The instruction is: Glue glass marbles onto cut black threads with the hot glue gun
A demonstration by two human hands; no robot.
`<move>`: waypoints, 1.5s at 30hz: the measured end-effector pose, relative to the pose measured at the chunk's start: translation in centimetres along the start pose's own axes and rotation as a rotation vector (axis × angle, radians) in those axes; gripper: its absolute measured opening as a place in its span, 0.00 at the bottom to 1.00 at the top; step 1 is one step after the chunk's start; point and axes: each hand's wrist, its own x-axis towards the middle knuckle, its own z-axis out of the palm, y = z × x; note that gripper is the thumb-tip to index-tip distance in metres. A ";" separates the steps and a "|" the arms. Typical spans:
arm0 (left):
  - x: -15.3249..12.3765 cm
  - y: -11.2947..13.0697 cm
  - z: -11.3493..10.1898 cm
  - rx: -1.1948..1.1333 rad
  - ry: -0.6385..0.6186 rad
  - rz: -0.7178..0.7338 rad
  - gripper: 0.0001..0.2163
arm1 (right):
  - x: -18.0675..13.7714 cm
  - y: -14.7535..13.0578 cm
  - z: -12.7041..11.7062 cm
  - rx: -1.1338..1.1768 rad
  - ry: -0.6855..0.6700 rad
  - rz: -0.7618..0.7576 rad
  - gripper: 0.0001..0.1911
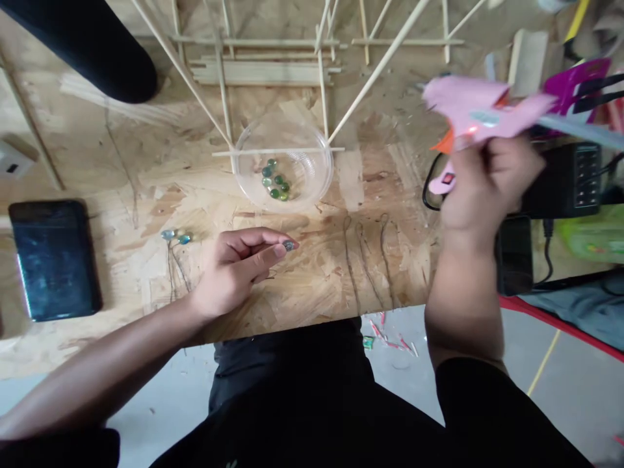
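Between thumb and forefinger, my left hand point(234, 270) pinches a small glass marble point(288, 246) above the board. My right hand point(487, 182) is wrapped round the handle of a pink hot glue gun point(472, 110), held up at the right with its nozzle towards the left; it is slightly blurred. A clear glue stick point(585, 130) sticks out of the gun's back. In front of my left hand stands a clear round plastic bowl point(312, 185) with several green marbles point(275, 181). Two bluish marbles point(175, 236) with strings attached lie left of that hand. Three looped strings point(363, 260) lie to its right.
Thin wooden sticks form a frame point(273, 44) over the bowl and the back. A dark tablet or phone point(54, 260) lies at the left, a black cylinder point(97, 52) at the upper left. A black power box point(560, 182), cables and another phone point(514, 253) crowd the right.
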 end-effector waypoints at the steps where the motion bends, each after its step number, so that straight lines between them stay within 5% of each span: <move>1: 0.0 0.0 0.0 0.002 -0.002 -0.004 0.13 | -0.2 -0.4 1.3 -0.019 0.008 -0.015 0.21; 5: 0.1 0.0 0.1 0.008 -0.008 0.002 0.14 | -0.9 -1.7 3.6 -0.119 -0.086 -0.048 0.16; 17: 0.3 -0.5 -0.2 0.053 -0.014 -0.007 0.19 | -1.0 -1.8 2.6 -0.292 -0.217 -0.034 0.16; 21: 0.2 -0.5 -0.2 0.047 -0.019 0.009 0.18 | -1.1 -2.6 1.1 -0.266 -0.289 0.005 0.16; 27: 0.4 -0.5 -0.1 -0.005 -0.030 0.046 0.14 | -2.6 -2.3 -3.4 -0.238 -0.189 0.023 0.26; 32: 0.5 -0.3 -0.1 -0.053 -0.051 0.040 0.13 | -4.7 -6.2 -6.0 -0.271 -0.350 -0.117 0.10; 38: 0.4 0.0 -0.2 -0.047 -0.086 0.048 0.11 | -6.3 -13.0 -1.1 0.179 -0.648 -0.380 0.03; 42: 0.4 0.2 -0.3 -0.045 -0.119 0.046 0.11 | -6.4 -14.3 3.2 0.351 -0.756 -0.410 0.13; 45: 0.3 0.2 -0.3 -0.034 -0.126 0.043 0.13 | -6.5 -14.1 5.0 0.459 -0.757 -0.402 0.10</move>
